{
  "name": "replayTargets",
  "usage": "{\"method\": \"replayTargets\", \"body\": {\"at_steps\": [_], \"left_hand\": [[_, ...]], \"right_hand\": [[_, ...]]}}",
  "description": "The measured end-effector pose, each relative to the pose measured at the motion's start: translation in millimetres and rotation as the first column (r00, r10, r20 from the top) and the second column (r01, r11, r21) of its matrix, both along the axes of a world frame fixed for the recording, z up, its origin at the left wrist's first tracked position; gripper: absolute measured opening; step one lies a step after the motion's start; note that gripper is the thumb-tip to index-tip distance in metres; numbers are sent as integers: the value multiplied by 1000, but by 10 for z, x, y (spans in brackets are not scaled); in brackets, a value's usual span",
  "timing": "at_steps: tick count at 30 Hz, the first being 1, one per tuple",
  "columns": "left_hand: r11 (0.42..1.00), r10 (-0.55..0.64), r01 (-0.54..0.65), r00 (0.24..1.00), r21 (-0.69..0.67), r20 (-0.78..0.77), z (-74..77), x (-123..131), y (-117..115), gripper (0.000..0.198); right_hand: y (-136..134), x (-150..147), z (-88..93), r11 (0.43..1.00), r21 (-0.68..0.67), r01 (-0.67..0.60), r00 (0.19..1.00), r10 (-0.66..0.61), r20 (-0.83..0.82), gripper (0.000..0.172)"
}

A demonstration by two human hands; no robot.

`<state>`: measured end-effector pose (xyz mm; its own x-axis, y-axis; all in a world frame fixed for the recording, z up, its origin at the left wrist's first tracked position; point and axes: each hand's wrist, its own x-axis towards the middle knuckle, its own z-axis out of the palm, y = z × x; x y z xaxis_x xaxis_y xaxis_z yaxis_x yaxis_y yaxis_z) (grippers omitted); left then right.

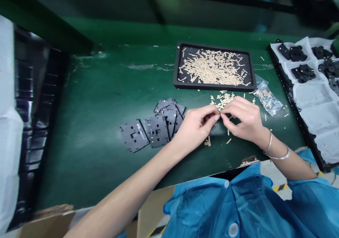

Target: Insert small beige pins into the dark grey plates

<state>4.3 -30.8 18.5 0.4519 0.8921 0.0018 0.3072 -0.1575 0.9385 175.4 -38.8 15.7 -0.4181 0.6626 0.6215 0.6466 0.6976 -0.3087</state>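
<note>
My left hand (199, 122) and my right hand (242, 118) meet fingertip to fingertip over the green bench, both closed in a pinch. Whatever sits between the fingertips is too small to make out. Just beyond them lies a loose heap of small beige strips (224, 98), with a few more strips scattered nearer to me. Several flat black plastic plates (157, 128) with cut-outs lie left of my left hand, some overlapping. Behind my hands is a black tray (212, 87) that holds a wide pile of beige strips (212, 68).
A clear plastic bag (268, 98) with small beige pieces lies right of the black tray. At the far right stands a compartment tray (304, 116) with white lining and black parts in some pockets. Another black compartment tray (37, 125) stands along the left edge.
</note>
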Motion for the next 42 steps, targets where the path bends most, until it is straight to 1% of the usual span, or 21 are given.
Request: {"method": "replayTargets", "body": {"at_steps": [3, 5, 7, 9, 11, 13, 15, 17, 20, 22, 24, 26, 28, 30, 32, 33, 34, 36, 38, 40, 42], "left_hand": [[994, -9, 19, 996, -112, 92, 18, -3, 14, 16], [983, -15, 46, 986, -179, 167, 27, -9, 22, 17], [969, -5, 62, 973, -240, 232, 24, -14, 28, 18], [952, 29, 58, 961, -302, 276, 11, -15, 29, 18], [936, 78, 36, 949, -351, 305, -3, -12, 28, 17], [927, 126, 3, 939, -375, 319, -8, -6, 25, 18], [927, 158, -26, 932, -374, 326, -3, 2, 23, 18], [931, 165, -36, 929, -364, 330, 8, 10, 24, 18], [938, 152, -35, 936, -346, 316, 16, 21, 28, 17], [943, 145, -40, 943, -329, 301, 10, 25, 28, 16], [949, 140, -44, 947, -312, 290, 0, 26, 27, 14], [954, 129, -40, 949, -296, 287, -6, 25, 23, 14], [961, 107, -25, 952, -277, 286, -6, 26, 19, 15], [968, 89, -15, 953, -249, 288, -3, 28, 16, 15], [975, 81, -15, 954, -223, 289, -1, 33, 14, 15], [977, 82, -19, 954, -214, 288, 0, 35, 13, 15], [978, 84, -24, 955, -208, 285, 0, 37, 12, 15], [979, 92, -35, 956, -201, 280, 0, 38, 10, 15], [980, 100, -46, 956, -196, 276, 4, 37, 7, 15], [979, 108, -57, 959, -195, 261, 12, 33, 3, 14], [979, 119, -76, 966, -188, 227, 21, 28, -1, 14]], "right_hand": [[2, 0, 8, 1000, 19, 17, 1000, -17, -11, 16], [20, 22, 5, 998, 33, 55, 998, -54, -14, 16], [51, 61, -5, 988, 51, 147, 989, -147, -8, 15], [87, 103, -18, 963, 78, 259, 966, -260, 0, 15], [109, 126, -25, 943, 100, 317, 948, -318, -10, 16], [105, 116, -22, 955, 77, 287, 957, -284, -54, 16], [77, 76, -11, 982, 9, 190, 975, -188, -117, 11], [41, 29, -1, 995, -38, 95, 981, -100, -164, 7], [2, -16, 7, 999, -15, 48, 984, -50, -173, 9], [-7, -23, 13, 999, -7, 53, 982, -54, -181, 10], [-11, -24, 24, 996, -51, 72, 974, -81, -211, 12], [-14, -25, 40, 985, -141, 99, 961, -132, -244, 13], [-19, -30, 56, 960, -255, 111, 944, -182, -274, 13], [-25, -36, 70, 930, -355, 97, 929, -213, -303, 13], [-29, -40, 79, 910, -407, 81, 921, -224, -318, 12], [-30, -42, 80, 911, -403, 87, 922, -226, -314, 12], [-30, -42, 77, 923, -370, 103, 927, -224, -301, 11], [-29, -38, 63, 965, -227, 135, 946, -193, -259, 11], [-25, -30, 38, 990, -61, 128, 971, -137, -197, 10], [-20, -18, 11, 994, 40, 99, 988, -94, -125, 9], [-14, -6, -8, 993, 81, 83, 995, -79, -55, 10]]}}
